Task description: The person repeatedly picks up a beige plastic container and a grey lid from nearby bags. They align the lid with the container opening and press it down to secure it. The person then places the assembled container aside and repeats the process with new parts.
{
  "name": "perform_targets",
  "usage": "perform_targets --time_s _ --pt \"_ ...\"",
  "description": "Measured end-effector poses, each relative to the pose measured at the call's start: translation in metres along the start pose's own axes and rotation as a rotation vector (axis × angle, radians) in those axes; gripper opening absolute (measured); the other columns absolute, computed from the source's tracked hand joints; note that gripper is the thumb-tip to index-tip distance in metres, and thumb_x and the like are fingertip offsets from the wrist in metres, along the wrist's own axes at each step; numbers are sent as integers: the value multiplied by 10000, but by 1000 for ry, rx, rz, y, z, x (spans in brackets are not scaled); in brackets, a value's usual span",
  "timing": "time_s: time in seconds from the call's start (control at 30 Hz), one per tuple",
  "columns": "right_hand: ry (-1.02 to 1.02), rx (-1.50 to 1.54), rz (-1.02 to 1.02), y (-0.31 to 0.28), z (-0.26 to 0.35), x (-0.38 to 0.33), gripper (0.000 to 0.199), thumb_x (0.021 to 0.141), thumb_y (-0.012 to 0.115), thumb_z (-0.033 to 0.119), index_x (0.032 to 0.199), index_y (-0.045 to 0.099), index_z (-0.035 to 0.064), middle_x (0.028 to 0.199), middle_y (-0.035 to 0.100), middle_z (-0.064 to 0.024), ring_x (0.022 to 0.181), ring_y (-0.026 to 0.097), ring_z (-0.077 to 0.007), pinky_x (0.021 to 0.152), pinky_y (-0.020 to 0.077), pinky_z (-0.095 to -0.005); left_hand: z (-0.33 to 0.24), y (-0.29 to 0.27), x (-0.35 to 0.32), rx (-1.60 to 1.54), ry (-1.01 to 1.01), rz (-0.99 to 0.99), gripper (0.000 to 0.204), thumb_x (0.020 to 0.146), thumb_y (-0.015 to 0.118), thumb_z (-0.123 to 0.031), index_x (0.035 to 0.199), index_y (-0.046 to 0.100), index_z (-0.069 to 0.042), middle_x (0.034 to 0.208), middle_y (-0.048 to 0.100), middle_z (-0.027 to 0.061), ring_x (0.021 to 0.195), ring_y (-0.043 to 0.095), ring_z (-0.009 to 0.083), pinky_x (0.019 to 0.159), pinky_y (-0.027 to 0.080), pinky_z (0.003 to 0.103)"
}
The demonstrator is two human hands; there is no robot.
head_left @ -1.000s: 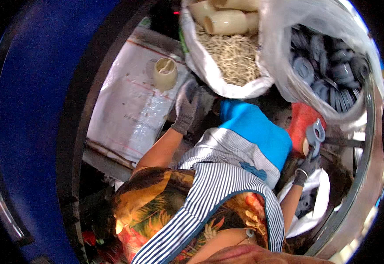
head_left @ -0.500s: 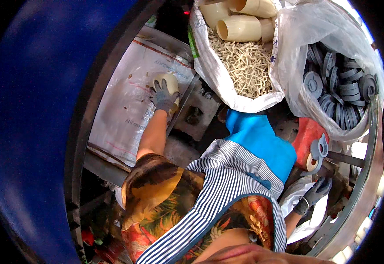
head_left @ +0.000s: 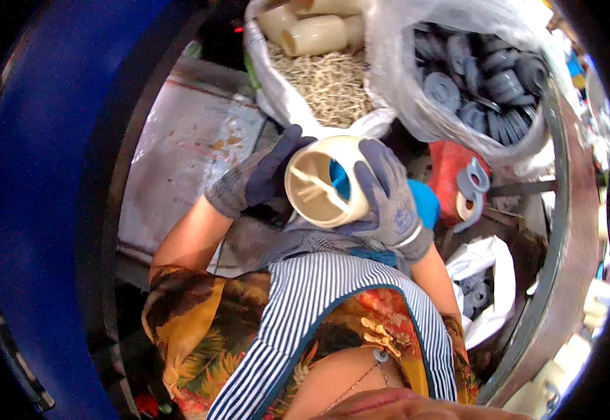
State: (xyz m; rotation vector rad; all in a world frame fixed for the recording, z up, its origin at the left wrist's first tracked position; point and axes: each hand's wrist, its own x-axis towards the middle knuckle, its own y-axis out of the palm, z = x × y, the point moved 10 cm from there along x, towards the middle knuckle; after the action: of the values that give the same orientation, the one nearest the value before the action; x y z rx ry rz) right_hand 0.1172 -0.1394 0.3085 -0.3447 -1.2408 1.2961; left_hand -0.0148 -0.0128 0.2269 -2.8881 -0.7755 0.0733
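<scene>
A cream plastic cylinder point(head_left: 327, 183), open-ended with a crossbar inside it, is held up in front of my lap. My right hand point(head_left: 391, 199), in a grey knitted glove with a dark coating, wraps around its right side. At the cylinder's left stands my left hand point(head_left: 266, 173), gloved the same way, fingers extended and raised close to the rim. Whether those fingers touch the cylinder cannot be made out. Blue cloth shows through the cylinder's opening.
A white sack point(head_left: 277, 94) holds small cream pegs point(head_left: 333, 87) and cream cylinders point(head_left: 315, 35). Beside it, a clear bag point(head_left: 399, 84) contains dark grey round caps point(head_left: 441, 91). A red container point(head_left: 448, 178), a small white bag point(head_left: 502, 280) and a plastic-covered surface point(head_left: 168, 182) surround me.
The cream cylinder came off the plastic-covered surface at the left to my lap, now in my right hand. My right hand moved up from beside the small white bag; the whole view shifted.
</scene>
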Motion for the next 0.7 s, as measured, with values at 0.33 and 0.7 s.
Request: perform_targets --time_s 0.33,0.7 --pt "540 -192 -419 -6 -46 -116 1108 683 832 497 1476 276 -39 1481 353 -293 1310 410 -471 1097 339 -523 -124 142 35 908 723 -208 447 822 689 -320 1202 634 -92 1213 596 119 1180 529 349 1046 398 503" --pt "554 -105 -339 1 -55 -120 1170 649 837 521 1509 245 -5 1503 322 -292 1341 376 -471 1118 316 -542 -78 172 61 1004 717 285 327 815 653 -403 861 633 -79 916 607 90 876 600 284 847 473 432"
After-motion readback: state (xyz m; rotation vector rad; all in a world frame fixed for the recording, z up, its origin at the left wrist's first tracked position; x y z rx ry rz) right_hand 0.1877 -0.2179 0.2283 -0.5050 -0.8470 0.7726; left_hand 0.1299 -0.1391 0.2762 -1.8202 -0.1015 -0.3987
